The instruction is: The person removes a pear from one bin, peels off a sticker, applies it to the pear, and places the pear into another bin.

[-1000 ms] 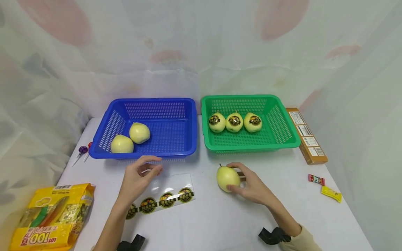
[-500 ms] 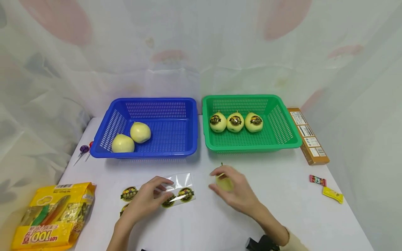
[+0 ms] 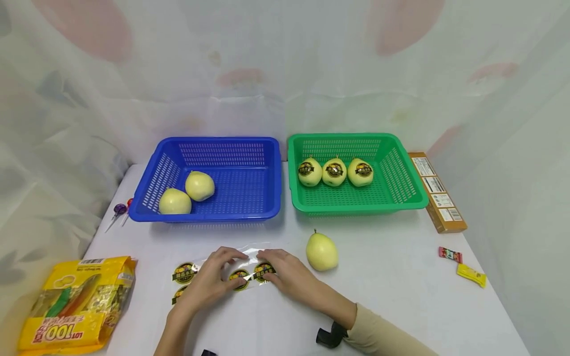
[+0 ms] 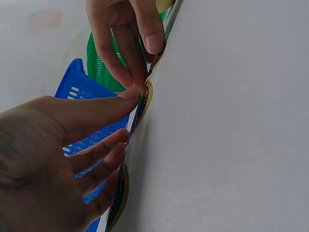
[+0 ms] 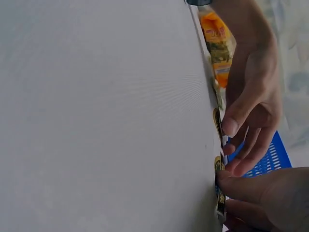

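Centrally, our relaxed left grip point(image 3: 211, 280) touched the sticker sheet point(image 3: 239, 278); whether our right grip point(image 3: 291, 276) pinched it, we couldn't tell.

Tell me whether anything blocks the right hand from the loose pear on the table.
Nothing visible does: in the head view, only a narrow strip of white tabletop separates the right hand from the loose pear. That hand, though, is at the sticker sheet.
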A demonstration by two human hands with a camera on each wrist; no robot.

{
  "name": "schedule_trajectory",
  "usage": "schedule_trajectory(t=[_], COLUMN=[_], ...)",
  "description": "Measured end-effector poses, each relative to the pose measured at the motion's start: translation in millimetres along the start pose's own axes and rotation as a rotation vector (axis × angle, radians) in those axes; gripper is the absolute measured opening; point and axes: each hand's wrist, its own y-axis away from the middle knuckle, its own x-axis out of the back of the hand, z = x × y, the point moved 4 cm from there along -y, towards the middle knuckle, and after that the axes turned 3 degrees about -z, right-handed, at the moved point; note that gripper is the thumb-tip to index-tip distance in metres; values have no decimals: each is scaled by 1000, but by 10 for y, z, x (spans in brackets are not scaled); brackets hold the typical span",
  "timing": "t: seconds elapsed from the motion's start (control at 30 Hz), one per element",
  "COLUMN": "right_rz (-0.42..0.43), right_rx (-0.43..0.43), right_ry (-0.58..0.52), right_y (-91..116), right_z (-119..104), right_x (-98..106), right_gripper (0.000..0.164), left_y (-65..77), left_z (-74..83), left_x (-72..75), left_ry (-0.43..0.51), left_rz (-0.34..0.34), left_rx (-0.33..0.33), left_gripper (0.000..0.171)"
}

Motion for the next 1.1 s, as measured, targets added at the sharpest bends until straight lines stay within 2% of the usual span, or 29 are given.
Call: schedule_trajectory(t=[0.13,0.3,0.4,0.67,0.8,1.1], right_rz=[56,104,99,16,25,80], right_rx=[-14,5,11,19,5,46], right_ry=[35,-69,-89,45,72,-40], right_y=[-3,-18,-3,81,92,77], right_z=[-5,26,41,14,6,-1], right_x=[22,37,39,4,-5,36], right_gripper=[43,34,34,52,52,42], left_y=[-8,-28,-33,-13,-15,-23], left_z=[29,83,105,144,141,127], left_x=[-13,-34,-56,-95,-101,-119], left_ry=[-17,-27,-60,-137,-137,-94], left_rz=[23,36,23,-17,-41,-85], left_rx=[-26,-57,-67,-78,-72,-63], left_gripper=[51,50,49,53,58,53])
